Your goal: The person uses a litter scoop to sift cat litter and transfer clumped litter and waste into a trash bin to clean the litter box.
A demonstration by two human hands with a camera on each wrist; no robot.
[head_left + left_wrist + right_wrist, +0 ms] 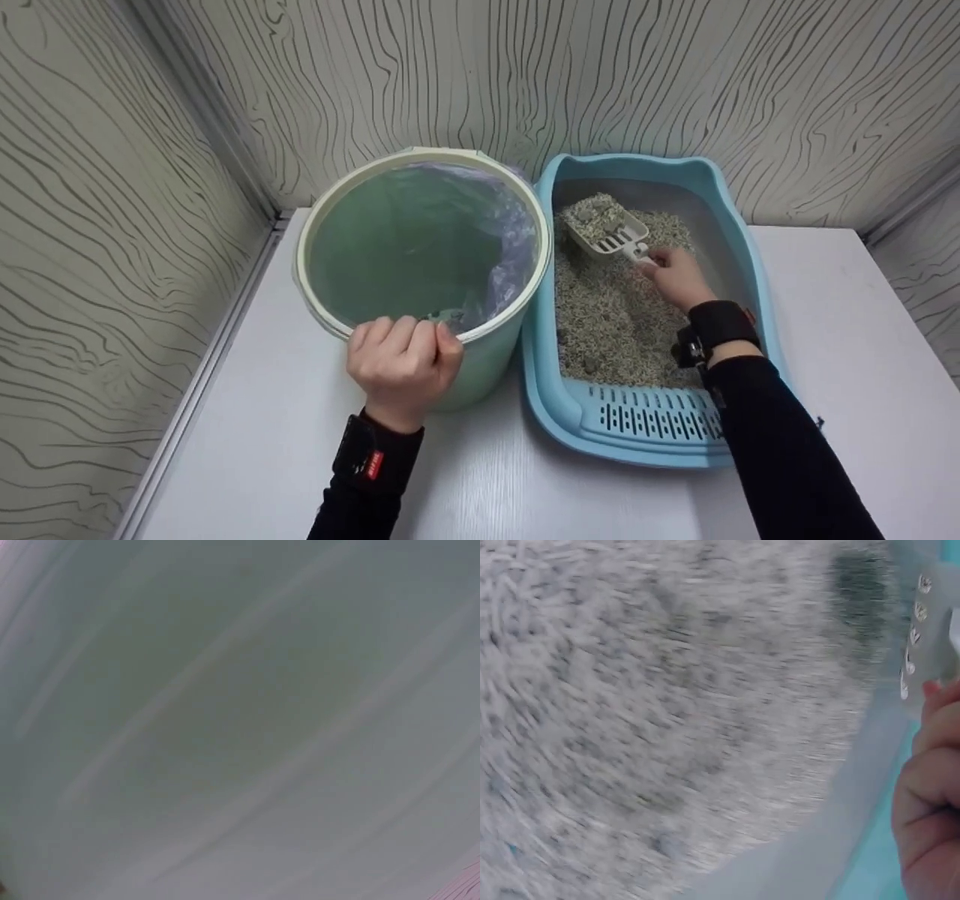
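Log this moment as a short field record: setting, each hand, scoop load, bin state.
setting: white table in a corner with wavy-line walls
left hand: grips the near rim of the round pale green plastic bin
right hand: holds the handle of the white slotted plastic scoop
scoop load: grey litter heaped in it, held over the blue plastic litter tray
tray content: grey granular litter
bin state: lined with a clear bag; contents unclear
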